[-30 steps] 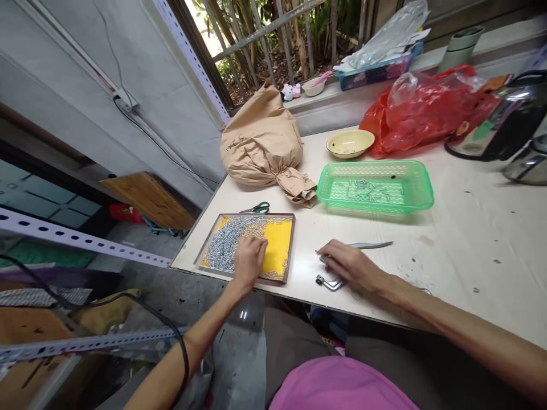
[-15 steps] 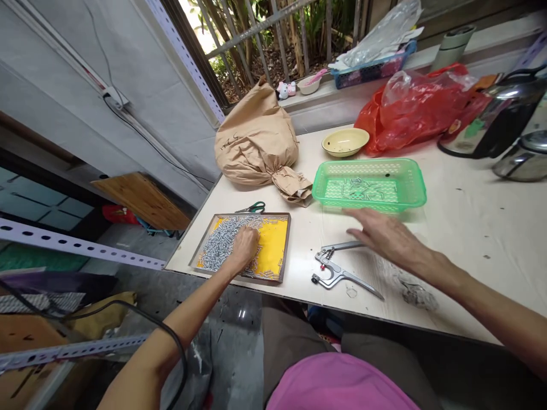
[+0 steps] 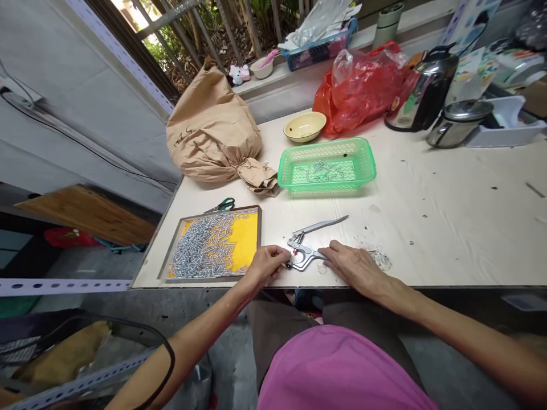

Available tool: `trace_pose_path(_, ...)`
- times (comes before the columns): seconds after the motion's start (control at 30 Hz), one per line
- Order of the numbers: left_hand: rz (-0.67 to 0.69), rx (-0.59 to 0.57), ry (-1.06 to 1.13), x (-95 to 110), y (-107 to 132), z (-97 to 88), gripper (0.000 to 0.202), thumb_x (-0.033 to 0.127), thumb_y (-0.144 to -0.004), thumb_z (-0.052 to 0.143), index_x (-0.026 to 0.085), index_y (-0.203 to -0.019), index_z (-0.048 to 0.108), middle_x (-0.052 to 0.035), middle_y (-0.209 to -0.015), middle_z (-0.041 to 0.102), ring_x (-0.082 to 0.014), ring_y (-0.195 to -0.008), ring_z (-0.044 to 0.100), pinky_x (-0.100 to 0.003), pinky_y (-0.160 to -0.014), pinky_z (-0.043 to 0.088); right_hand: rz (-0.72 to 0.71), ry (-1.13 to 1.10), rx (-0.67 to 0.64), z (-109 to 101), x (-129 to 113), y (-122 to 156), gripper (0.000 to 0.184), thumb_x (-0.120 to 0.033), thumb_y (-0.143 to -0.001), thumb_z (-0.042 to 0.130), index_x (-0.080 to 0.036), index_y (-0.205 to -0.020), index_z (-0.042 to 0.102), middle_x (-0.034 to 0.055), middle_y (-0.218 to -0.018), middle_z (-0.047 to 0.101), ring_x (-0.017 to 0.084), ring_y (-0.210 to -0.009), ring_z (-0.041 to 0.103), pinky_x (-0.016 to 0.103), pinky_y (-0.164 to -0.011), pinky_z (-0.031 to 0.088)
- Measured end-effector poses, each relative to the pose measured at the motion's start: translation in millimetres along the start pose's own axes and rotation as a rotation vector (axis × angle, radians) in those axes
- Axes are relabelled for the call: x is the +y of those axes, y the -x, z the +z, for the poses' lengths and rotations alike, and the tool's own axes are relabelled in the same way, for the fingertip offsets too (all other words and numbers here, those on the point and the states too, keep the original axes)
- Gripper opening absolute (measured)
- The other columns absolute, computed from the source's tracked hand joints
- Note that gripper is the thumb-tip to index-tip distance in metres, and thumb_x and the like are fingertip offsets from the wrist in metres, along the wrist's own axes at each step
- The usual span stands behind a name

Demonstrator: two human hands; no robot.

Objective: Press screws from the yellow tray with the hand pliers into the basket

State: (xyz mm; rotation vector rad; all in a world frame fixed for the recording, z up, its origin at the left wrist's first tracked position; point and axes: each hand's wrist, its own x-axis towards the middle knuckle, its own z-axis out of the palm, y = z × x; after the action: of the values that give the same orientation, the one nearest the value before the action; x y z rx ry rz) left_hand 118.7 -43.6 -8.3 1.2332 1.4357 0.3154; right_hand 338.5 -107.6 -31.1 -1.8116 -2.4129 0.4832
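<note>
A pair of silver hand pliers (image 3: 302,259) with a curved jaw, a spring and a small red part lies on the table. Its two handles are spread apart. My right hand (image 3: 352,266) has its fingers on the lower handle. At the jaw end, my left hand (image 3: 270,263) is closed in a pinch; whatever sits between its fingertips is too small to make out. Left of that hand is a shallow tray (image 3: 258,228) with a yellow bottom, heaped with small silver metal pins (image 3: 194,247). Behind the pliers, a green plastic basket (image 3: 367,165) holds several more such pins.
Green-handled scissors (image 3: 226,205) lie behind the tray. A brown cloth sack (image 3: 213,136), a cream bowl (image 3: 305,126), a red plastic bag (image 3: 359,91) and a metal kettle (image 3: 427,91) stand along the back. Crumpled clear plastic (image 3: 381,260) is beside my right hand.
My left hand has left the pins in the tray and come right to the pliers' jaw. My right hand has come down from near the basket onto the lower handle. The view has shifted right.
</note>
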Motion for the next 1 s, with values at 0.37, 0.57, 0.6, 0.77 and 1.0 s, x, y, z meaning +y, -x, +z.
trace_pose_path(0.37,-0.09,-0.187,-0.139,6,-15,-4.7,0.035,0.046,-0.066,0.068,0.016,-0.056,0.052,0.0069,-0.039,0.043,-0.0044,-0.033,0.033,-0.019,-0.036,0.023,-0.014,0.015,0.028,-2,5,-1,0.021,-0.026,-0.096,0.04,-0.024,-0.105,0.059,0.0051,-0.096,0.06,0.017,-0.083,0.059,0.026,-0.05,0.026)
trace_pose_path(0.57,-0.118,-0.28,-0.222,15,-18,-8.1,0.036,0.047,-0.062,0.07,0.015,-0.056,0.056,0.0052,-0.042,0.048,-0.0043,-0.035,0.037,-0.019,-0.037,0.027,-0.042,0.013,0.036,-7,10,-4,0.022,-0.032,-0.094,0.045,-0.024,-0.109,0.06,0.0072,-0.102,0.061,0.019,-0.088,0.058,0.027,-0.062,0.037)
trace_pose_path(0.6,-0.128,-0.275,-0.225,15,-18,-8.0,0.035,0.047,-0.062,0.07,0.015,-0.056,0.056,0.0054,-0.042,0.048,-0.0043,-0.035,0.038,-0.018,-0.037,0.027,-0.057,0.016,0.074,-8,13,-6,0.026,-0.036,-0.092,0.049,-0.024,-0.113,0.059,0.0091,-0.109,0.06,0.022,-0.094,0.057,0.03,-0.068,0.04)
trace_pose_path(0.77,-0.134,-0.255,-0.222,14,-16,-6.2,0.035,0.046,-0.062,0.07,0.015,-0.057,0.057,0.0057,-0.041,0.048,-0.0045,-0.035,0.039,-0.018,-0.037,0.029,-0.097,0.075,0.222,-13,30,-24,0.082,-0.064,-0.071,0.064,-0.017,-0.136,0.043,0.0208,-0.142,0.037,0.038,-0.129,0.032,0.05,-0.095,0.032)
trace_pose_path(1.0,-0.133,-0.267,-0.208,11,-19,-6.7,0.035,0.046,-0.063,0.07,0.015,-0.056,0.054,0.0053,-0.042,0.048,-0.0051,-0.035,0.039,-0.019,-0.037,0.03,-0.102,0.102,0.094,-27,27,-42,0.068,-0.058,-0.069,0.068,-0.014,-0.119,0.055,0.0154,-0.107,0.061,0.032,-0.102,0.051,0.045,-0.088,0.033)
